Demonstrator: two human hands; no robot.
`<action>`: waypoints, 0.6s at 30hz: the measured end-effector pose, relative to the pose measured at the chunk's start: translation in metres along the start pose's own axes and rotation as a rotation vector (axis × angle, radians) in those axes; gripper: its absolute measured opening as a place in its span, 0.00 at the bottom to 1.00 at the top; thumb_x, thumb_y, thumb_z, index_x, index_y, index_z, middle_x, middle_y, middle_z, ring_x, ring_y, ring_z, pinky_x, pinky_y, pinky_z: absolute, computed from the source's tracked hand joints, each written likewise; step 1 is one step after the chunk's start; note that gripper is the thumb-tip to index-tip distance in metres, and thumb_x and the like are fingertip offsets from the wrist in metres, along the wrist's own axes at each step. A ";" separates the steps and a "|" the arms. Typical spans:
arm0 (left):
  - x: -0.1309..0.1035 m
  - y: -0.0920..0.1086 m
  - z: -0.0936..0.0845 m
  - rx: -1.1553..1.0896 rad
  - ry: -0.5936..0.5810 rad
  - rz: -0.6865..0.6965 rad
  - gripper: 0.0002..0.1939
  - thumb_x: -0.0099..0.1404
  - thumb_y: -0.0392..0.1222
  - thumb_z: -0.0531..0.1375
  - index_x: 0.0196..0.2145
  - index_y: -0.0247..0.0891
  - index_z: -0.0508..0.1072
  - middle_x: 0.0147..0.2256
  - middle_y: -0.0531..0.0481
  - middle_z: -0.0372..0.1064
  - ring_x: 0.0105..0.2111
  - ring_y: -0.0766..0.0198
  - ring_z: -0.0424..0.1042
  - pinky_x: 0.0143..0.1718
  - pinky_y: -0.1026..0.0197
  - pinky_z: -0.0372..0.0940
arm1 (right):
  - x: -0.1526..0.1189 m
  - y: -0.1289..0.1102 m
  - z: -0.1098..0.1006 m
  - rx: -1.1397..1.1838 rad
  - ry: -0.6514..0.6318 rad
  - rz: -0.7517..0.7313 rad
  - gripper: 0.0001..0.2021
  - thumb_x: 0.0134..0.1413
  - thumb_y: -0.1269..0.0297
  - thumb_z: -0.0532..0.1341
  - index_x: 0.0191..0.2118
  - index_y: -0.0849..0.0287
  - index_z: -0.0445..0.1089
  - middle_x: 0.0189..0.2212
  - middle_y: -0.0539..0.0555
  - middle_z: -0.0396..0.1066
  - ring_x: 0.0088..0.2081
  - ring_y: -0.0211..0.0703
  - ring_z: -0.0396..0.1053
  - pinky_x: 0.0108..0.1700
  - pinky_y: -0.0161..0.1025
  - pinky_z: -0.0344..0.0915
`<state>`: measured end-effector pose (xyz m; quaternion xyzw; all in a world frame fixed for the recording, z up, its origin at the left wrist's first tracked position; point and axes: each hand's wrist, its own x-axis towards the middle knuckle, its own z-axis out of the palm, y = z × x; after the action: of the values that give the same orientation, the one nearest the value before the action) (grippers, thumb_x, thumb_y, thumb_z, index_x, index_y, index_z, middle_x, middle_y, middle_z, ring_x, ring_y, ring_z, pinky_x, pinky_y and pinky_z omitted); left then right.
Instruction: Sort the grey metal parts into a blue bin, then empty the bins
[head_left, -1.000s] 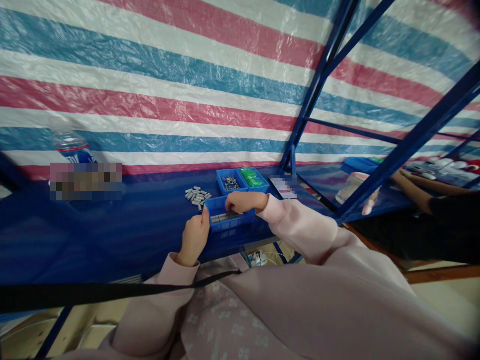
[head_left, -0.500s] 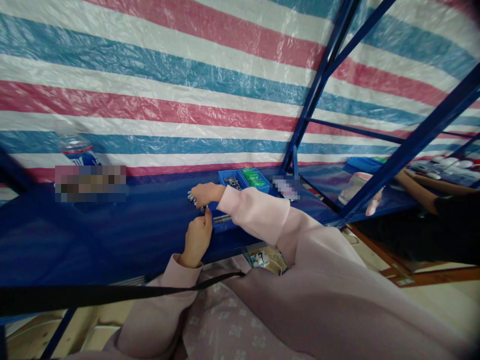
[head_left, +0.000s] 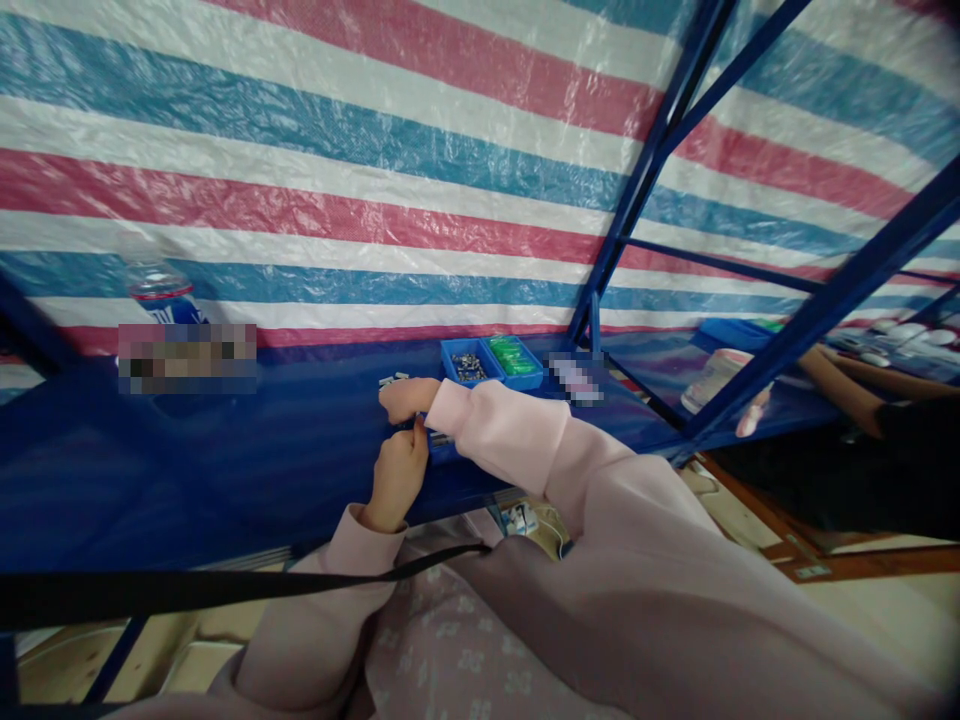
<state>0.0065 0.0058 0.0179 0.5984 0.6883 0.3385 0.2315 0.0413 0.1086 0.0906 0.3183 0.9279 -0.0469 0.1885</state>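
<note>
My left hand (head_left: 400, 476) is closed, its thumb pointing up toward my other hand; what it holds, if anything, is hidden. Just beyond it my right hand (head_left: 407, 399) is bent down over the table with curled fingers, and its fingertips are out of sight. Small silvery metal pieces (head_left: 392, 380) lie at the far side of the right hand. Partly under the right sleeve is a blue tray (head_left: 444, 452) with metal rods or pins in it. Behind the wrist stands a blue bin of small metal parts (head_left: 469, 368), side by side with a bin of green pieces (head_left: 513, 357).
A plastic bottle (head_left: 161, 290) stands at the left back of the blue table (head_left: 225, 460). Blue frame bars (head_left: 637, 180) rise on the right before a striped sheet. Beyond them are a clear tub (head_left: 712, 380) and another person's arms (head_left: 844, 385). A black strap (head_left: 225, 590) crosses below.
My right hand has turned and drawn slightly nearer to me and lower, covering more of the metal pieces. My left hand stays almost in place. The view has shifted slightly.
</note>
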 end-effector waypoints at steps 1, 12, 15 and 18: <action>0.000 0.000 0.000 -0.003 0.000 0.000 0.30 0.69 0.52 0.43 0.16 0.36 0.67 0.16 0.47 0.62 0.17 0.65 0.59 0.23 0.61 0.44 | -0.001 -0.001 -0.001 0.006 -0.009 -0.019 0.11 0.50 0.72 0.60 0.38 0.71 0.76 0.40 0.66 0.76 0.40 0.49 0.74 0.37 0.36 0.69; 0.000 0.001 0.000 0.018 0.004 0.010 0.30 0.70 0.51 0.43 0.18 0.35 0.70 0.18 0.45 0.67 0.19 0.62 0.64 0.22 0.61 0.46 | -0.001 0.000 0.000 -0.007 -0.006 -0.090 0.11 0.53 0.68 0.60 0.38 0.71 0.76 0.39 0.65 0.76 0.37 0.47 0.73 0.32 0.35 0.66; 0.000 0.000 0.000 0.029 0.016 0.017 0.29 0.70 0.49 0.44 0.20 0.35 0.72 0.19 0.45 0.68 0.20 0.61 0.66 0.22 0.62 0.47 | -0.005 -0.005 0.001 -0.004 0.028 -0.152 0.10 0.53 0.69 0.59 0.36 0.69 0.75 0.36 0.62 0.76 0.35 0.44 0.72 0.30 0.33 0.63; 0.000 -0.001 0.001 0.041 0.028 0.025 0.28 0.70 0.49 0.44 0.20 0.35 0.72 0.18 0.45 0.67 0.20 0.61 0.67 0.23 0.62 0.48 | -0.008 -0.005 -0.001 0.004 0.087 -0.168 0.09 0.52 0.68 0.60 0.36 0.67 0.75 0.35 0.60 0.76 0.33 0.41 0.70 0.28 0.33 0.59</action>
<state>0.0064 0.0060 0.0160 0.6069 0.6906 0.3357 0.2052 0.0438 0.1001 0.0940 0.2415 0.9585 -0.0505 0.1429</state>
